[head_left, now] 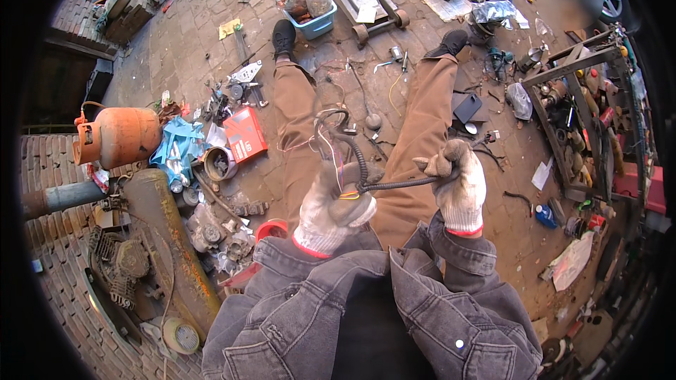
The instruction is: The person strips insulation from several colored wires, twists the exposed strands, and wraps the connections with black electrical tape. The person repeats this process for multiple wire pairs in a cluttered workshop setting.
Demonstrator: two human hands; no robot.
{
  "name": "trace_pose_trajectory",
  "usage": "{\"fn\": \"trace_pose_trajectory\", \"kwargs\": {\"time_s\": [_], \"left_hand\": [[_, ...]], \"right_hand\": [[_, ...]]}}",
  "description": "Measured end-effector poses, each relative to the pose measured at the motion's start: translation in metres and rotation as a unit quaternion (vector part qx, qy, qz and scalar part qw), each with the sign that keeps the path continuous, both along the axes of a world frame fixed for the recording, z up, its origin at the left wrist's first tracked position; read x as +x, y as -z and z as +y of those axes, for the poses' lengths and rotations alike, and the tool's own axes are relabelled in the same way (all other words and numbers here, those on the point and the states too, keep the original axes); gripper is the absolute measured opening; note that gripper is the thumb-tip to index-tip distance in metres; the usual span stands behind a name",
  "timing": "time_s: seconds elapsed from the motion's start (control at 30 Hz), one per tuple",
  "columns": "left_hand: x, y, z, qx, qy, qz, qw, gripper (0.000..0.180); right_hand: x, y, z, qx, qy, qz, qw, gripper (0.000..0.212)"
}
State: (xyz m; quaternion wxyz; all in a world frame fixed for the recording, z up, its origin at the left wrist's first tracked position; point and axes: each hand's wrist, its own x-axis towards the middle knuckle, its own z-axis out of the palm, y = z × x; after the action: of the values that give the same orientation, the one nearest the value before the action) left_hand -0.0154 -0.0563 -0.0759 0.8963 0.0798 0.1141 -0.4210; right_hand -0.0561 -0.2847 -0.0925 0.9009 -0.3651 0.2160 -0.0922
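Observation:
Both my hands wear white knit gloves with red cuffs and dirty grey fingertips. A wiring harness (361, 158) in black corrugated sleeving stretches between them above my lap. Closed around its gathered end is my left hand (325, 214); thin yellow, white and pink wires poke out there. A loop of the harness rises above that hand toward my knees. My right hand (461, 186) pinches the other end of the sleeve, with its fingers curled in. Whatever sits inside the right fingers is hidden.
Between my feet lie a soldering iron (405, 62) and thin cables. On the left are a red box (245, 135), an orange gas cylinder (130, 135) and engine parts. A blue basket (320, 26) stands ahead. A phone (467, 108) and a metal rack (556, 127) are at right.

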Motion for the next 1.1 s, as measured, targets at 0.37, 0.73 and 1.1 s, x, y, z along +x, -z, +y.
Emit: {"fn": "trace_pose_trajectory", "kwargs": {"time_s": [0.37,0.73,1.1], "left_hand": [[0.004,-0.003,-0.005,0.122,0.02,-0.019,0.992,0.044],[0.002,-0.027,0.009,0.358,0.01,-0.154,0.921,0.043],[-0.004,-0.028,0.023,0.453,0.154,-0.308,0.822,0.03]], "right_hand": [[0.006,-0.019,0.035,-0.073,-0.242,0.01,0.967,0.054],[0.025,-0.059,0.055,-0.168,-0.09,0.029,0.981,0.022],[0.064,-0.069,0.055,-0.399,-0.221,0.014,0.89,0.016]]}}
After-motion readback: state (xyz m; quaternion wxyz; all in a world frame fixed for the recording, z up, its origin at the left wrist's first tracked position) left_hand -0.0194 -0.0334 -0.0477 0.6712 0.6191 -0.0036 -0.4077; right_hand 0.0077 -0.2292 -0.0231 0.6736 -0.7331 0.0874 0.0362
